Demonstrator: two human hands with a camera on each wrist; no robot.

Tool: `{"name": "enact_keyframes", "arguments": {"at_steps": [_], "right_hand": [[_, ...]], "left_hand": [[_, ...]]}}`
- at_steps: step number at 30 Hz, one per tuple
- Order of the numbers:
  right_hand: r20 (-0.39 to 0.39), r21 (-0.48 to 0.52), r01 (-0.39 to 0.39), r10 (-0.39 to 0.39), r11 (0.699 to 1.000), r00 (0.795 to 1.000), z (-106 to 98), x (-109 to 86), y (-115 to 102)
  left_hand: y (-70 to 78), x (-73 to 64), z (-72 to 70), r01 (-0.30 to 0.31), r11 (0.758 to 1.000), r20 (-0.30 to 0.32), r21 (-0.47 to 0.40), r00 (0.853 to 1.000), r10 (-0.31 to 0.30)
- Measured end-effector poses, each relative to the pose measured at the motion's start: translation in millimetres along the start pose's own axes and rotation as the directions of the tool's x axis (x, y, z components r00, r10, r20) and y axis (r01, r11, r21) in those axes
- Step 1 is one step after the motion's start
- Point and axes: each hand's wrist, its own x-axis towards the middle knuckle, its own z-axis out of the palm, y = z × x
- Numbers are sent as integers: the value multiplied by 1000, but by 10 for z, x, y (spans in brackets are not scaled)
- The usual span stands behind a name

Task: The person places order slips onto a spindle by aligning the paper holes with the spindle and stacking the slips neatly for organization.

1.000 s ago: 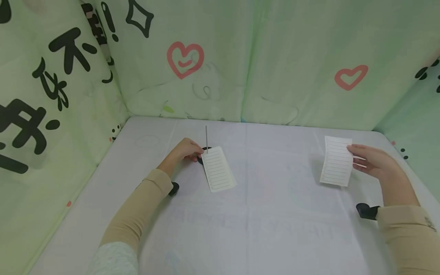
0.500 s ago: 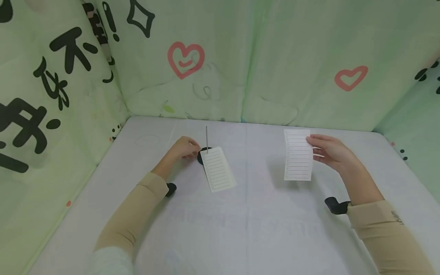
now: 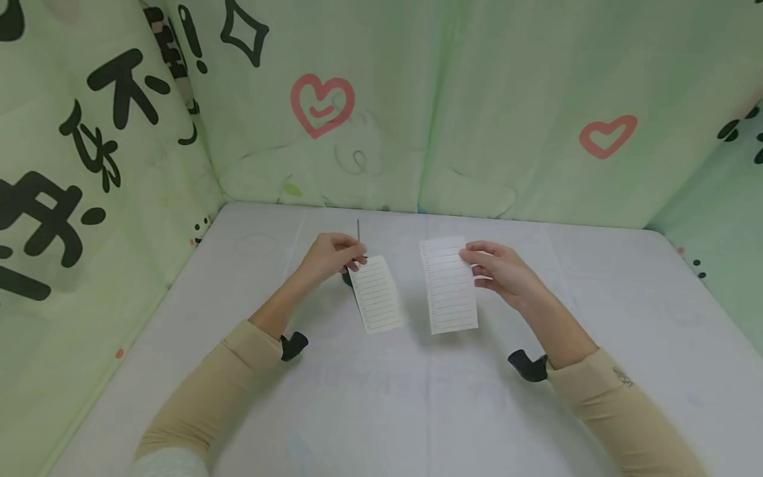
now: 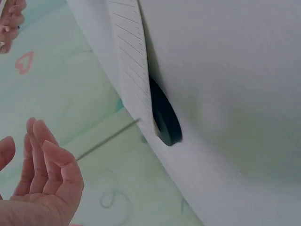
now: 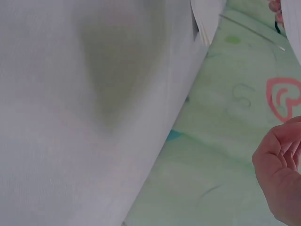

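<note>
My right hand (image 3: 503,268) pinches a lined paper slip (image 3: 450,288) by its upper right edge, above the table. Left of it stands a bill spike, with a thin upright metal rod (image 3: 358,228) and a round black base (image 4: 170,117). Lined slips (image 3: 377,301) are pierced on the rod and lie slanting over the base; their edges show as several layers in the right wrist view. My left hand (image 3: 330,257) hovers beside the rod, partly covering it in the head view. In the left wrist view its fingers (image 4: 40,165) are loosely bent and hold nothing.
A white cloth-covered table (image 3: 381,411) spreads beneath both arms. Green printed curtains (image 3: 507,99) enclose its back and sides. A black wrist mount (image 3: 529,366) sits under the right cuff, and another mount (image 3: 294,346) under the left.
My right hand has carried the slip leftward from the right side of the table to near the spike. My left hand drew slightly back, then moved right, in front of the rod.
</note>
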Motion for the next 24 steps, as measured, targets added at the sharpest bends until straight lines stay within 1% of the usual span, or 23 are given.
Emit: {"name": "enact_keyframes", "arguments": {"at_steps": [2, 5, 7, 9, 12, 15, 20, 24], "right_hand": [[15, -11, 0, 1, 1000, 1000, 103, 14, 10], [37, -25, 6, -5, 1000, 999, 223, 35, 24], [46, -41, 12, -10, 999, 999, 285, 44, 31], [52, -57, 20, -17, 998, 999, 336, 55, 41], [53, -80, 23, -18, 996, 998, 401, 70, 55], [43, -93, 16, -12, 996, 999, 450, 92, 68], [27, -91, 9, -7, 996, 1000, 508, 121, 75], [39, -86, 23, -20, 996, 999, 527, 125, 76]], "left_hand": [[51, -23, 53, 0, 999, 57, -34, 998, 2], [108, -53, 116, -23, 999, 130, -50, 991, 29], [132, -67, 146, -28, 998, 162, -60, 986, 37], [153, -78, 166, -30, 998, 181, -62, 983, 40], [178, -87, 178, -27, 999, 187, -44, 982, 34], [200, -85, 178, -20, 1000, 177, -12, 984, 22], [219, -65, 171, -8, 1000, 161, 24, 987, 4], [216, -35, 153, -5, 999, 146, 46, 989, -2]]}}
